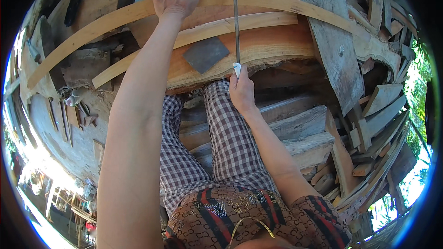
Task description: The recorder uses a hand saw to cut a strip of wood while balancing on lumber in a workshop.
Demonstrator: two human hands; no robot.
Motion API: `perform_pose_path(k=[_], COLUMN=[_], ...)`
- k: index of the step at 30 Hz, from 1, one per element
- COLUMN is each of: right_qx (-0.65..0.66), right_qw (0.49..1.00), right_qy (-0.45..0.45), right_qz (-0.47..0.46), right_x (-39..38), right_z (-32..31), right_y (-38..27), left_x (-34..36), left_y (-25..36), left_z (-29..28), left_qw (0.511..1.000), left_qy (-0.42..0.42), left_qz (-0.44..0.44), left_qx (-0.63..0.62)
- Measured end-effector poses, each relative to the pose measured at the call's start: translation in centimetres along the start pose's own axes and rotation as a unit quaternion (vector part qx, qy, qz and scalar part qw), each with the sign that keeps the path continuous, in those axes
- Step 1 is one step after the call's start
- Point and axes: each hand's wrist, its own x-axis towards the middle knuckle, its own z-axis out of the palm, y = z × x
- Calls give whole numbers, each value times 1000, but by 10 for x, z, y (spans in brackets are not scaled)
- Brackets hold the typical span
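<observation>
My left hand (176,1) is closed around the upper edge of a long, pale wooden strip (99,20), at the far side in front of me. In my right hand (242,90) is a long, narrow metal tool (236,25) that looks like a file, with a white wrapping at the near end. It points away from me and its far part crosses the strip. A shorter wooden strip (263,20) lies closer, under the tool. Beneath it is a thick slab (281,44) with a bark edge, bearing a dark square piece (206,54).
A weathered grey plank (327,32) leans at the right, by piled wood scraps (383,115). Rough timber blocks (297,124) lie beside my legs. Several thin tools (64,120) rest on the grey surface at left. A black object (72,9) lies at far left.
</observation>
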Motion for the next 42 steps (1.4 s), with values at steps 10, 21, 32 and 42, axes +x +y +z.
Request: perform_pose_path(k=[10,21,32,42], right_qx=[-28,-42,-23,-31], right_qw=[999,999,999,998], right_qy=[18,32,19,-1], right_qz=[5,13,24,54], right_x=[57,68,56,53], right_z=[6,5,8,10], right_y=[-29,-38,-38,-38], left_x=[0,1,-1,2], left_y=[1,2,1,0], left_z=[4,4,7,7], left_qw=[1000,999,1000,1000], left_qy=[-4,-43,9,6], left_qz=[-9,-9,4,-14], left_qx=[0,-6,-1,-4])
